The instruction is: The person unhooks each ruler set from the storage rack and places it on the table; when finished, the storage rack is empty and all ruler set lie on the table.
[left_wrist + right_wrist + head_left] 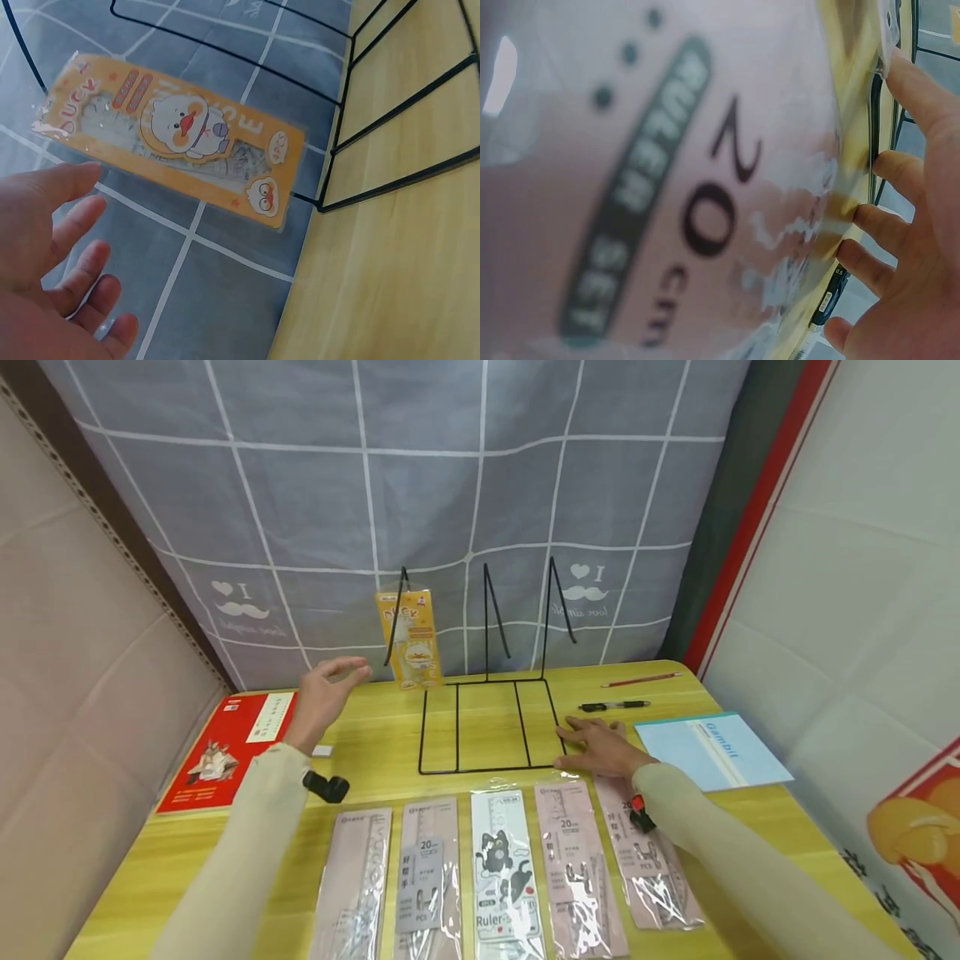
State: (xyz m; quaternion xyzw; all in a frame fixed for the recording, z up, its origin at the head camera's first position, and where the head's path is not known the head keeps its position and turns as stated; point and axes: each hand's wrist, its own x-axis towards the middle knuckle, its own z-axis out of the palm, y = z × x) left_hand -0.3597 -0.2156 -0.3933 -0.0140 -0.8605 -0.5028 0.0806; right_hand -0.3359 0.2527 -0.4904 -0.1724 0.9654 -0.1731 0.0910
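A yellow duck-print package [409, 639] hangs from the left hook of a black wire rack [487, 769] standing on the table. My left hand [327, 700] is held in the air to the left of that package, fingers loosely bent and apart from it. In the left wrist view the same package [187, 139] shows its duck picture beyond the hand [60, 262], which holds nothing. At the rack's right side, my right hand [602, 748] rests on the table with spread fingers, the fingertips at the base wire. The middle and right hooks [495, 610] carry nothing.
Several packaged ruler sets [508, 868] lie in a row along the front. On the right are a blue notebook [712, 750], a black pen [613, 705] and a red pencil [641, 680]. A red book [228, 752] and a small white eraser-like block [322, 751] lie left.
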